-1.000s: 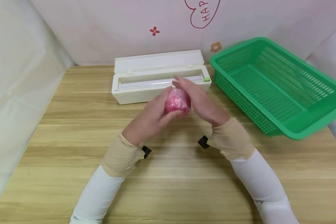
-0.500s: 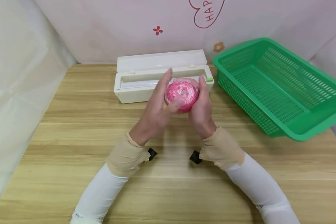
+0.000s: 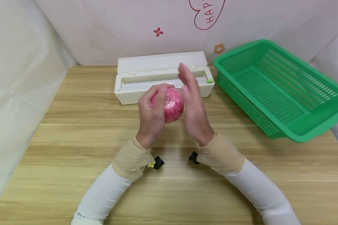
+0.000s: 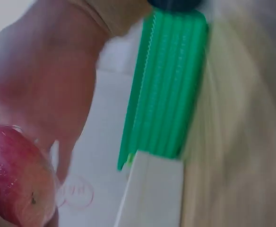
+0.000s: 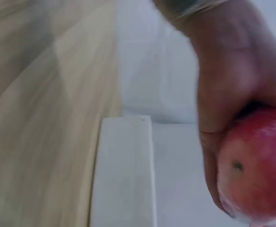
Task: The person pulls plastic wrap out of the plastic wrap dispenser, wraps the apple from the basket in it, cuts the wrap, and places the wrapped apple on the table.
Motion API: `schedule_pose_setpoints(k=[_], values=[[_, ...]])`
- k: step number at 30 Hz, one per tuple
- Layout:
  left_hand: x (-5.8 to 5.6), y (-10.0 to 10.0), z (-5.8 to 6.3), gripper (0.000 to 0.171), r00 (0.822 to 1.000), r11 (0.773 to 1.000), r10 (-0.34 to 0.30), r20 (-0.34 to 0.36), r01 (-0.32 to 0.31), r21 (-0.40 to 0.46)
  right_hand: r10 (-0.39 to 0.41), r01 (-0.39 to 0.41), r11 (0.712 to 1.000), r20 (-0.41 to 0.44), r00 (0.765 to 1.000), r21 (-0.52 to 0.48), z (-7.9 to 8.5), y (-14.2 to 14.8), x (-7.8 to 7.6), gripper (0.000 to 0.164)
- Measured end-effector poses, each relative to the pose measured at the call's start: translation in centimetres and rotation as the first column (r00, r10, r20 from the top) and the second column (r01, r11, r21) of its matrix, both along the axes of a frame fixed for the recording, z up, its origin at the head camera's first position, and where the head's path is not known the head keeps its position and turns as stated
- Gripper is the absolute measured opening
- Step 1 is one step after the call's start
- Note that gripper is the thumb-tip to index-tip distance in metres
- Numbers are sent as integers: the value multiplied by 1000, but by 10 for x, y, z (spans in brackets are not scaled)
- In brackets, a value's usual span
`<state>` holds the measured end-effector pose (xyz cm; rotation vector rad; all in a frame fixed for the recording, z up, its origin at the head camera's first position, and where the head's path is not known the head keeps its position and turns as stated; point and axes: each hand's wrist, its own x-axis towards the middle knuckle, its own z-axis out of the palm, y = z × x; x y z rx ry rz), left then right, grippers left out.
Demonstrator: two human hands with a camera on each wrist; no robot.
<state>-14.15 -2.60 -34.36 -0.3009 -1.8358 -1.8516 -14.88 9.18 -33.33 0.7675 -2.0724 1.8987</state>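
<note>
A red apple [image 3: 174,106], covered in shiny clear film, is held up over the table. My left hand [image 3: 150,117] grips it from the left, thumb lying across its near side. Beside the apple on the right, my right hand [image 3: 195,117] is upright with straight fingers, its palm facing the fruit. In the left wrist view the apple [image 4: 17,177] shows its film gloss at the lower left. The right wrist view has the apple [image 5: 256,170] in the curled left hand, a dark dimple facing the camera.
Behind the hands stands a white cling film box [image 3: 135,97], lid raised, with a film roll [image 3: 146,84] inside and a green piece [image 3: 209,80] at its right end. A green plastic basket [image 3: 298,136] stands at the right. The wooden table [image 3: 73,131] meets a printed backdrop.
The apple has been turned between the hands and shifted left into my left hand's grip. My right hand has come off it and straightened its fingers.
</note>
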Motion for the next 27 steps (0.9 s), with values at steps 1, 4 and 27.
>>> schedule_pose_setpoints(k=[1,4,27], values=[[2,2,-2,35,1000,1000,5,14,-5,6,-17,16,1000,-57,998,-12,-4,-2,0,55],[8,10,-8,33,999,999,45,26,-45,-4,-34,26,998,-158,987,-50,-14,-7,3,48],[10,21,-13,40,984,981,142,110,-154,117,-77,69,986,-48,996,-155,-26,-16,5,46]])
